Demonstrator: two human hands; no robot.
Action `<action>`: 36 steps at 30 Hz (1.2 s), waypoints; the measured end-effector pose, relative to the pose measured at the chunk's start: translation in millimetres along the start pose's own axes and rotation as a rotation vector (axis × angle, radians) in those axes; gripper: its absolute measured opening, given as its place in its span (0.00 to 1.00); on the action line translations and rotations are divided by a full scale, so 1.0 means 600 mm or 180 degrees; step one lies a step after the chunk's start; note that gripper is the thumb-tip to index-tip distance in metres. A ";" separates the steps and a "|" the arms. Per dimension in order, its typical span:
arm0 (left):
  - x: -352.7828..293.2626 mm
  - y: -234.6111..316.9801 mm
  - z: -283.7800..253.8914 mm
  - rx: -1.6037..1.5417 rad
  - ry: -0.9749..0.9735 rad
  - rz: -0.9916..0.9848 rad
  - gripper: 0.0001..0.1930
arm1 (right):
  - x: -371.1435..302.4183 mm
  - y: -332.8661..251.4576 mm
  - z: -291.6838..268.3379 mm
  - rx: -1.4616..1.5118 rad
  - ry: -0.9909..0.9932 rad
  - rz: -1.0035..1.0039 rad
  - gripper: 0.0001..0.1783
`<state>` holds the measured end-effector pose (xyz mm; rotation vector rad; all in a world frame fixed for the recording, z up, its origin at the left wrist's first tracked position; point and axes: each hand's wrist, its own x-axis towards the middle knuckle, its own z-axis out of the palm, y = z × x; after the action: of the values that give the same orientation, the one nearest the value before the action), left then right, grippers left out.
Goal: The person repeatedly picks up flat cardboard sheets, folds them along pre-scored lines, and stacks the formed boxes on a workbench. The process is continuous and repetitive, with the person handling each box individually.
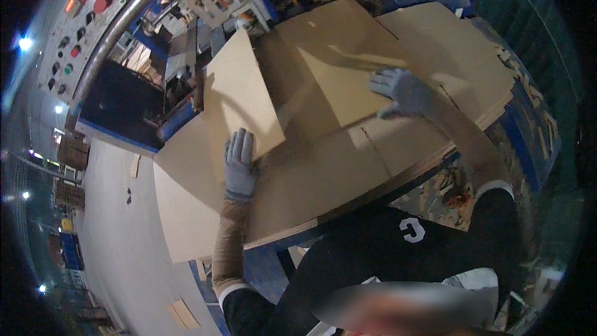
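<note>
The left hand (pixel 239 165) lies flat, fingers together, under a tilted cardboard sheet (pixel 242 96). The right hand (pixel 401 90) presses spread fingers on another. Light, stiff, bendy; best held by edges.

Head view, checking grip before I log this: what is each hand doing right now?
Left hand: open, fingers flat on the tilted cardboard sheet.
Right hand: open, palm down on the cardboard stack.

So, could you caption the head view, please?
Gloved left hand and right hand flat on cardboard sheets.
</note>
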<state>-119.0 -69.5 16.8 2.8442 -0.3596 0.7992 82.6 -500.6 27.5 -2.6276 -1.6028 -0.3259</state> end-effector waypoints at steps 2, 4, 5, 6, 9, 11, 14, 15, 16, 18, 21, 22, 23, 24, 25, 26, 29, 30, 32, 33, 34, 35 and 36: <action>0.048 -0.035 0.028 0.0006 0.0090 -0.0063 0.31 | 0.050 0.036 0.022 -0.0267 0.0057 0.0191 0.41; 0.100 -0.057 0.053 0.0433 -0.0096 -0.0228 0.30 | 0.091 0.058 0.039 -0.0150 0.0262 0.0423 0.41; 0.124 -0.062 0.065 0.0978 -0.0248 -0.0451 0.30 | 0.104 0.059 0.046 -0.0056 0.0415 0.0438 0.40; 0.134 -0.064 0.068 0.1425 -0.0165 -0.0479 0.31 | 0.114 0.059 0.047 -0.0058 0.0470 0.0620 0.39; 0.098 -0.058 0.036 0.0907 0.0720 -0.0758 0.33 | 0.066 0.036 0.034 -0.0365 0.0760 0.1175 0.34; -0.002 -0.047 -0.023 0.1355 0.0998 -0.1617 0.35 | -0.017 0.031 0.019 -0.0671 0.1363 0.2076 0.26; -0.167 -0.032 -0.110 0.1538 0.1469 -0.4062 0.42 | -0.228 0.049 0.028 -0.1110 0.2162 0.3352 0.16; -0.206 -0.026 -0.132 0.1659 0.1386 -0.4762 0.45 | -0.289 0.075 0.040 -0.0298 0.2279 0.4428 0.29; -0.236 -0.017 -0.150 0.1612 0.1534 -0.5417 0.49 | -0.345 0.101 0.059 -0.0730 0.2155 0.4970 0.30; -0.267 -0.003 -0.158 0.0823 0.1311 -0.5460 0.51 | -0.413 0.156 0.111 -0.1338 0.1566 0.4697 0.32; -0.274 0.013 -0.153 0.0685 0.1461 -0.5129 0.52 | -0.456 0.205 0.166 -0.1283 0.0865 0.4345 0.32; -0.273 0.015 -0.152 0.0598 0.1719 -0.5472 0.51 | -0.466 0.212 0.166 -0.1425 0.0678 0.4206 0.30; -0.273 0.015 -0.151 0.0531 0.1907 -0.5533 0.49 | -0.464 0.215 0.167 -0.1209 0.0994 0.4328 0.28; -0.274 0.014 -0.152 0.0445 0.2112 -0.5567 0.48 | -0.465 0.213 0.158 -0.0469 0.1620 0.4409 0.27; -0.277 0.011 -0.155 0.0359 0.2309 -0.5577 0.47 | -0.460 0.209 0.147 -0.0080 0.2237 0.4417 0.25; -0.282 0.008 -0.160 -0.0023 0.2748 -0.5463 0.45 | -0.456 0.202 0.131 0.0289 0.2883 0.4343 0.24; -0.296 0.002 -0.176 -0.0882 0.3341 -0.4862 0.43 | -0.417 0.189 0.077 0.0100 0.3930 0.3700 0.25; -0.299 0.002 -0.183 -0.0731 0.3519 -0.4681 0.42 | -0.398 0.189 0.055 0.0839 0.4632 0.3581 0.25; -0.298 0.001 -0.196 -0.0175 0.3712 -0.4448 0.39 | -0.365 0.187 -0.011 0.2050 0.5258 0.3463 0.26; -0.298 0.001 -0.204 -0.0644 0.4126 -0.4210 0.37 | -0.348 0.188 -0.053 0.2489 0.5190 0.3510 0.26; -0.296 -0.004 -0.211 -0.0927 0.4497 -0.4032 0.35 | -0.330 0.183 -0.094 0.2924 0.5092 0.3541 0.26; -0.299 -0.006 -0.219 -0.1087 0.4837 -0.3668 0.32 | -0.314 0.171 -0.131 0.3156 0.4873 0.3214 0.26; -0.299 -0.015 -0.224 -0.1976 0.4870 -0.3499 0.25 | -0.298 0.151 -0.162 0.3378 0.4644 0.2886 0.26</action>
<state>-330.8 2.1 34.5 0.9267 0.8699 1.6747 68.6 -713.4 92.7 -1.2555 0.0316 -0.7351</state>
